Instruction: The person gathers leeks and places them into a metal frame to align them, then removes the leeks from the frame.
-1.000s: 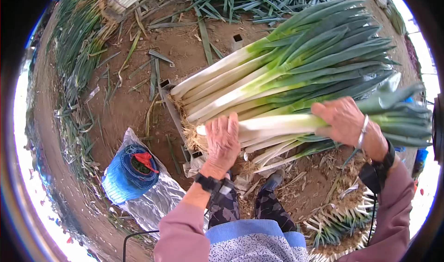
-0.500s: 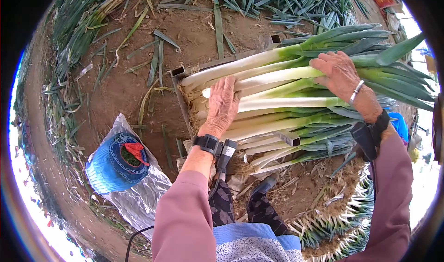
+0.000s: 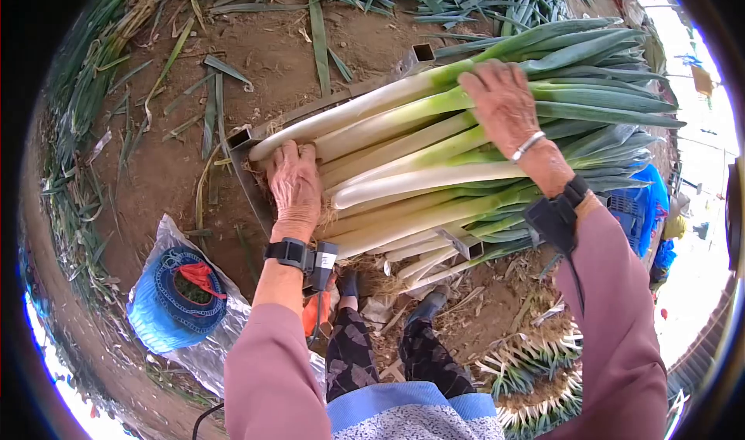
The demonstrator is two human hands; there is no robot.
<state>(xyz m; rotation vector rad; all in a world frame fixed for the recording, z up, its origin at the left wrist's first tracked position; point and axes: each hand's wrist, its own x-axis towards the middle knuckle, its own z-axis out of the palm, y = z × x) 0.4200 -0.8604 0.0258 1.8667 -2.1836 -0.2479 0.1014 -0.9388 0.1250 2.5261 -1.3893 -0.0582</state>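
Observation:
A pile of leeks [image 3: 434, 178] lies in a metal frame [image 3: 256, 178], white shanks to the left and green leaves to the right. My left hand [image 3: 295, 188] is at the root end, its fingers curled over the end of a leek [image 3: 365, 132] near the far side. Farther right, my right hand [image 3: 503, 106] wraps round that leek where white turns to green. What lies under both palms is hidden. Another leek [image 3: 411, 182] rests on top of the pile, nearer to me.
Square metal tubes [image 3: 423, 53] stick up at the frame's sides. Cut leaves [image 3: 466, 1] lie heaped beyond it. At left, a blue cloth-covered container [image 3: 167, 316] sits on silver sheeting [image 3: 209, 358]. More leeks [image 3: 535, 370] lie on the ground near my feet.
My left hand has slid leftward to the root ends. The leek under my hands now lies closer alongside the far one. The whole view has shifted, moving the pile leftward in it.

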